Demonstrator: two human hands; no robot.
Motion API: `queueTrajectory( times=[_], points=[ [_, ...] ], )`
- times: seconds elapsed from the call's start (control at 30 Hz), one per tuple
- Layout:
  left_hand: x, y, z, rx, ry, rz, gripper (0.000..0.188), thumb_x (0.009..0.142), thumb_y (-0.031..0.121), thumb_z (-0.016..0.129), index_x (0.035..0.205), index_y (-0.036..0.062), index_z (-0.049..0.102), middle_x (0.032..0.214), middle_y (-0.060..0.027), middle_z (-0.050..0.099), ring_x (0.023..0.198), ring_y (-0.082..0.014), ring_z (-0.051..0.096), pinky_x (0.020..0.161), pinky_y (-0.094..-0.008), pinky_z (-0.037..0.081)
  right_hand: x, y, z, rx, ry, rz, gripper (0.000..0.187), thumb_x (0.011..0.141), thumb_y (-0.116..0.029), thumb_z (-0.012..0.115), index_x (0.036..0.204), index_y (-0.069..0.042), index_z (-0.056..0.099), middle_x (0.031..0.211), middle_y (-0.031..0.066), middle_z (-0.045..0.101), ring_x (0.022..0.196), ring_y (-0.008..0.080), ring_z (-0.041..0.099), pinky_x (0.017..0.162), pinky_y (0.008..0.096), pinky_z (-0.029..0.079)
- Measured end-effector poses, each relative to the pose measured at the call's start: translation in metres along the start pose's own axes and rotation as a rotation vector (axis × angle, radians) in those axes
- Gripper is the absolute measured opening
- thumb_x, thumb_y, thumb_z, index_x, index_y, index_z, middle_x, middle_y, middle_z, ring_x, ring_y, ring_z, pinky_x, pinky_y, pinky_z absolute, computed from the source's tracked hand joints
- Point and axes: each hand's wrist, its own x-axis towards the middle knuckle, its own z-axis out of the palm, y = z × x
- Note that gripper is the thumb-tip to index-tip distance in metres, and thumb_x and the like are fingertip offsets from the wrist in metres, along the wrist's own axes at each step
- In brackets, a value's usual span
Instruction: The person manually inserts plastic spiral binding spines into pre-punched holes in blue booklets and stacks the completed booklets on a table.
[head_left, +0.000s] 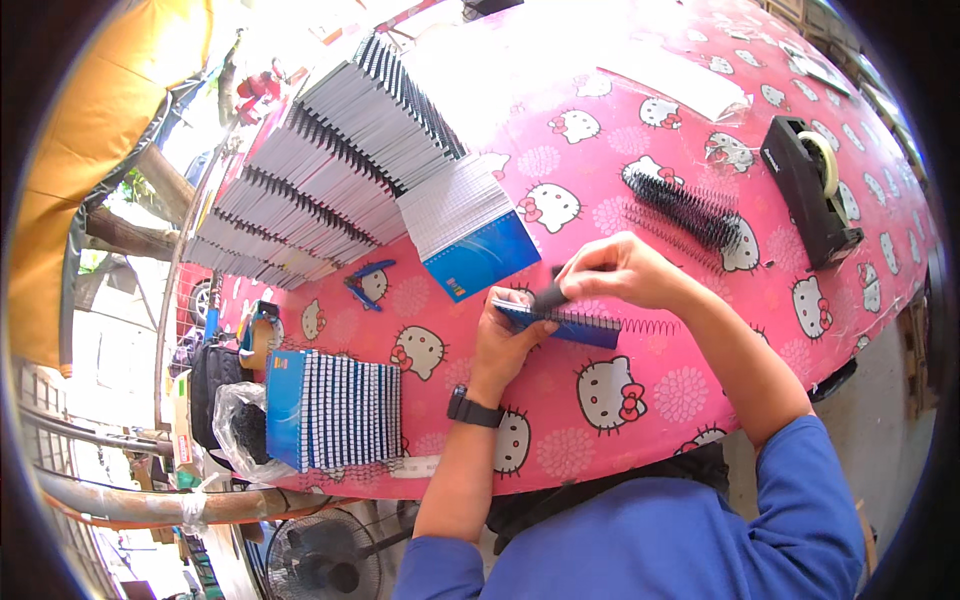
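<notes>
Blue notebook (588, 332) was clasped at left end by left hand (506, 335), over pink counter (545, 390); dark cylinder (549, 297) was pinched by right hand (612, 272). Wire coil (652, 326), protruding past right end, could be bent if snagged.

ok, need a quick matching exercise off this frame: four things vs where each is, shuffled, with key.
Things
1. Notebook with protruding coil
2. Tape dispenser
3. Pile of loose coils
4. Blue-handled tool

Places
A. Just left of the dispenser
B. Between the long notebook rows and the fanned notebook stack
C. Gripped in the left hand
D. Toward the pink table's right side

Pairs: 1-C, 2-D, 3-A, 4-B
</notes>
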Motion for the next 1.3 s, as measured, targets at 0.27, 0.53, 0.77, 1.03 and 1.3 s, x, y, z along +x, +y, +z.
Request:
queueTrajectory(
  times=[0.27, 0.53, 0.77, 1.03, 1.3],
  points=[
    [-0.001, 0.004, 0.008, 0.086, -0.054, -0.061, 0.044, 0.069, -0.001, 0.078, 0.097, 0.0103, 0.045, 0.091, 0.0015, 0.051, 0.085, -0.0067, 0.051, 0.078, -0.0241, 0.047, 0.0, 0.0, 0.007, -0.279, 0.102, 0.121, 0.038, 0.076, -0.041, 0.074, 0.086, -0.004, 0.071, 0.073, -0.0017, 0.063, 0.069, 0.005, 0.052, 0.062, 0.0237, 0.042],
    [-0.004, 0.001, 0.012, 0.186, -0.031, 0.045, 0.04, 0.074, 0.014, 0.079, 0.097, 0.0085, 0.047, 0.086, 0.0029, 0.053, 0.078, -0.0058, 0.05, 0.07, -0.0226, 0.045, 0.003, 0.009, 0.002, -1.01, 0.386, -0.367, 0.029, 0.072, -0.025, 0.078, 0.088, -0.003, 0.069, 0.097, 0.0094, 0.068, 0.097, 0.0232, 0.059, 0.085, 0.0348, 0.046],
    [-0.012, 0.026, 0.029, 0.743, 0.081, 0.321, 0.028, 0.081, 0.011, 0.071, 0.096, 0.0046, 0.049, 0.082, 0.0002, 0.054, 0.074, -0.0065, 0.05, 0.064, -0.0213, 0.043, -0.013, -0.045, 0.028, -0.677, 0.138, -0.47, 0.033, 0.07, -0.021, 0.078, 0.097, -0.007, 0.067, 0.099, 0.0089, 0.064, 0.091, 0.0249, 0.059, 0.08, 0.0363, 0.047],
    [-0.031, 0.054, 0.042, 0.161, 0.165, 0.214, 0.021, 0.077, -0.005, 0.07, 0.09, 0.0025, 0.056, 0.085, -0.0015, 0.058, 0.075, -0.0064, 0.053, 0.067, -0.0201, 0.045, -0.019, -0.047, 0.039, -0.488, 0.098, -0.538, 0.022, 0.076, -0.01, 0.072, 0.096, -0.004, 0.063, 0.085, 0.0081, 0.059, 0.077, 0.0226, 0.061, 0.068, 0.032, 0.05],
    [-0.033, 0.064, 0.055, 0.197, 0.182, 0.237, 0.019, 0.075, -0.008, 0.069, 0.087, 0.0013, 0.059, 0.086, -0.0029, 0.058, 0.076, -0.0068, 0.052, 0.066, -0.0204, 0.044, -0.024, -0.043, 0.038, -0.4, 0.127, -0.585, 0.024, 0.076, -0.014, 0.074, 0.095, -0.005, 0.062, 0.081, 0.0065, 0.057, 0.075, 0.0211, 0.06, 0.067, 0.0307, 0.05]
  ],
)
